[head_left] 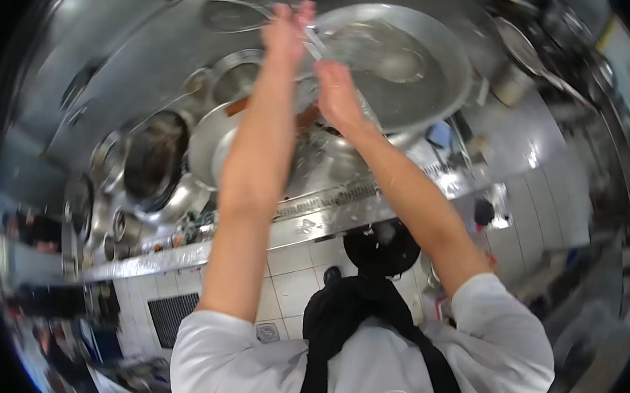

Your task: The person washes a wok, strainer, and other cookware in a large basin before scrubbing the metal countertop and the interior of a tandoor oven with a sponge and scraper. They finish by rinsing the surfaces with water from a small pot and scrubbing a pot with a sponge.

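Note:
Both my arms reach forward over a steel counter. My left hand [286, 30], blurred, is closed round a thin metal handle [314, 43] near the top of the view. Lower on the same handle, my right hand [337, 92] is closed too, at the left edge of a large round metal basin [451, 74]. Water and a clear, rounded, shiny item [394, 60] are in the basin. A thin wire hoop [232, 17] shows just left of my left hand; whether it joins the handle is unclear.
Pans and bowls, among them a dark wok [155, 160] and a pale bowl [205, 149], stand on the left. A strainer [519, 46] and a metal pot [511, 86] are at the right. A black bin [381, 248] sits below the counter's front edge [313, 229].

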{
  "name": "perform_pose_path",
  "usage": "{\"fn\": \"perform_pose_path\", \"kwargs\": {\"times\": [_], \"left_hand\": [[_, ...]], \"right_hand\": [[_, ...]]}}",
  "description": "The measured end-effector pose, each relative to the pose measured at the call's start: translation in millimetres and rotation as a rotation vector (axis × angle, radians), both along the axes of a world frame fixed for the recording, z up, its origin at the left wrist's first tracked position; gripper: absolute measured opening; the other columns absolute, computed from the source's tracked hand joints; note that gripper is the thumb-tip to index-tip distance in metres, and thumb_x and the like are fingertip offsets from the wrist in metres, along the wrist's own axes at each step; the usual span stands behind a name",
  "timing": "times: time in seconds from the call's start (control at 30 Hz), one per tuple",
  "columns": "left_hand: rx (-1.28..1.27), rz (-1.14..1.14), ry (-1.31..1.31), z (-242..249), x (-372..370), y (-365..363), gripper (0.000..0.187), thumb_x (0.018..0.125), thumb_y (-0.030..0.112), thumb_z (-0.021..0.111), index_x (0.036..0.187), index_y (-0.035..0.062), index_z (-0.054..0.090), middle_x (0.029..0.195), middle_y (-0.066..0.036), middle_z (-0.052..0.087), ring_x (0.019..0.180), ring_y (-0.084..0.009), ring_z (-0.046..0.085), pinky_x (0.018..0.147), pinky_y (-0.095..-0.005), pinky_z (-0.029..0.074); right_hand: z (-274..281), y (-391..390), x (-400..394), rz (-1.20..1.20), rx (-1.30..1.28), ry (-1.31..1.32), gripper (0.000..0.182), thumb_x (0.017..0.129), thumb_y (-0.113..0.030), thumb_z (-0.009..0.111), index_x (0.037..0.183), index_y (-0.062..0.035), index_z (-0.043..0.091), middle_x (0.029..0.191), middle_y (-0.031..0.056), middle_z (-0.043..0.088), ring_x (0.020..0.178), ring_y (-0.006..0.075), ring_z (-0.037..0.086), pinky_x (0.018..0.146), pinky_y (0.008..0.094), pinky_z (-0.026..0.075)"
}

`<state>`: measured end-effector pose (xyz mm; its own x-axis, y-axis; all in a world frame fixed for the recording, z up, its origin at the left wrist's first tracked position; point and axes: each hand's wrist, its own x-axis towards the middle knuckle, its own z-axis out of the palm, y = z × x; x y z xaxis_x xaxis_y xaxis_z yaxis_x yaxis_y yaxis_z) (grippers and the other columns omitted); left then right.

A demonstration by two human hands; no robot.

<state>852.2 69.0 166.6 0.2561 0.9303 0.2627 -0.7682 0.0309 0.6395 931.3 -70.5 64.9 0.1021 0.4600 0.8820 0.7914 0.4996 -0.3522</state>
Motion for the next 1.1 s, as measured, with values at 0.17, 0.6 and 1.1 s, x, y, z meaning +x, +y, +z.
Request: {"fn": "perform_pose_path", "kwargs": {"times": [0.17, 0.6, 1.1], "left_hand": [[0.062, 0.069, -0.054, 37, -29, 20, 0.024, 0.105, 0.017, 0.047, 0.122, 0.0009, 0.041, 0.110, -0.024, 0.064, 0.094, -0.0404, 0.071, 0.076, -0.0456, 0.063], [0.143, 0.040, 0.056, 23, 9, -7, 0.025, 0.104, 0.013, 0.051, 0.127, 0.0056, 0.047, 0.117, -0.018, 0.064, 0.101, -0.0359, 0.070, 0.083, -0.0465, 0.060], [-0.003, -0.104, -0.047, 8, -4, 23, 0.033, 0.090, 0.007, 0.068, 0.122, 0.0054, 0.060, 0.116, -0.008, 0.068, 0.110, -0.0228, 0.064, 0.093, -0.0415, 0.053]], "right_hand": [[8, -52, 107, -0.134, -0.285, 0.329, 0.020, 0.091, -0.013, 0.057, 0.106, -0.0059, 0.069, 0.104, 0.0164, 0.071, 0.098, 0.0378, 0.068, 0.090, 0.0419, 0.053], [-21, 62, 114, 0.840, -0.815, 1.618, 0.032, 0.100, -0.023, 0.051, 0.122, 0.0000, 0.059, 0.123, 0.0186, 0.064, 0.112, 0.0338, 0.062, 0.099, 0.0467, 0.052], [81, 53, 135, 1.379, -0.693, 1.618, 0.054, 0.103, -0.032, 0.043, 0.141, 0.0061, 0.038, 0.145, 0.0236, 0.048, 0.136, 0.0326, 0.047, 0.115, 0.0428, 0.036]]}}
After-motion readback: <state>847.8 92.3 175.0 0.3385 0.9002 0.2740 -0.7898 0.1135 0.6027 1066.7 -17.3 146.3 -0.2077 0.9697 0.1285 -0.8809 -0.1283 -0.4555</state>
